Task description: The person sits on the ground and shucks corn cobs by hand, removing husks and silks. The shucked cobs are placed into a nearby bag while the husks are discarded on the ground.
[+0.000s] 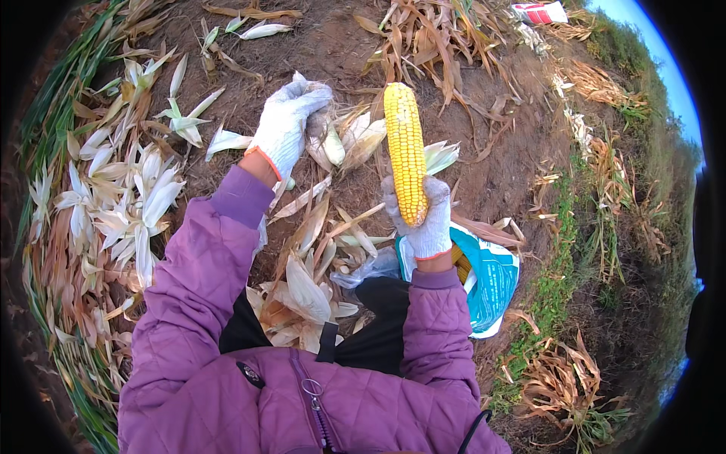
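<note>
My right hand (428, 230), in a white glove with a grey palm, grips the lower end of a husked ear of yellow corn (404, 142). The ear points away from me, its kernels bare and a paler patch near the upper end. To the left, my left hand (286, 122), gloved alike, is curled closed around some corn husk, with dry silk by its fingers. A pale husk (333, 146) shows just below those fingers; how much of it is in the grip is partly hidden. More loose husks (363, 136) lie between the two hands.
A teal and white sack (493, 284) with corn ears inside stands by my right forearm. Peeled husks (150, 198) pile up at left beside green stalks (62, 85). Dry leaves (431, 40) lie ahead, and husks (309, 289) between my legs. A red and white bag (539, 12) lies far off.
</note>
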A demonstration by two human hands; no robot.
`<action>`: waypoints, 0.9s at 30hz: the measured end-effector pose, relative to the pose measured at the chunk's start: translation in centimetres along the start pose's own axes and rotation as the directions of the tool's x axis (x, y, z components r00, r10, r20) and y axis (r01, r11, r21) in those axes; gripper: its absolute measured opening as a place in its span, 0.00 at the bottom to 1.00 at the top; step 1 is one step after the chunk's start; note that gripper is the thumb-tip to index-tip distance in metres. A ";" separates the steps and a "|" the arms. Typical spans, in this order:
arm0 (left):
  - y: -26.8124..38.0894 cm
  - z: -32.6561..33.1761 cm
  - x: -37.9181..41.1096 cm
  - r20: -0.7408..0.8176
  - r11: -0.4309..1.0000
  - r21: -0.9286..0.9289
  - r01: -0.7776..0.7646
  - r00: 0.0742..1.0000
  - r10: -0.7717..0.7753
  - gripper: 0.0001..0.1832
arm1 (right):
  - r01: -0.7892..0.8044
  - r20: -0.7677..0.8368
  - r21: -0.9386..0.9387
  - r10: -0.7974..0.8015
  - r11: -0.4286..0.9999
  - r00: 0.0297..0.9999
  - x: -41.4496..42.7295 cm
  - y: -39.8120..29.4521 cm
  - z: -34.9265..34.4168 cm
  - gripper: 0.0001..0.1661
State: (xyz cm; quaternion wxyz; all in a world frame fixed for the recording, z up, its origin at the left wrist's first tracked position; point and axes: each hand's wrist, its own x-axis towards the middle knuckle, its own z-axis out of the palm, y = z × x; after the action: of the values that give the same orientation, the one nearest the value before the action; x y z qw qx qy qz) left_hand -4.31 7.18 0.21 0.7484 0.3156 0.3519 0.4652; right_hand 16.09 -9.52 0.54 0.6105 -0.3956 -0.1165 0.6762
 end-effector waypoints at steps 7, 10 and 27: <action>1.7 -1.3 0.3 -0.129 0.995 -0.011 -0.099 0.987 0.097 0.09 | -0.018 0.020 0.062 0.017 0.998 1.000 -0.2 -0.2 0.0 0.35; 1.6 -1.1 0.0 -0.061 0.996 -0.052 -0.076 0.995 0.073 0.10 | -0.028 0.074 0.064 0.023 0.998 0.997 -0.1 -0.2 0.1 0.37; 1.9 0.5 -0.8 0.309 0.955 0.276 0.107 0.931 -0.194 0.16 | -0.179 0.234 0.127 0.146 0.976 0.961 -0.3 -0.4 -0.9 0.47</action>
State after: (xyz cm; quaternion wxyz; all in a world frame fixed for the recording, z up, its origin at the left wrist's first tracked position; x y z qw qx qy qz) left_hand -5.06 7.09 2.19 0.7841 0.4547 0.3005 0.2969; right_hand 16.97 -10.03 0.33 0.5632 -0.2792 -0.1012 0.7711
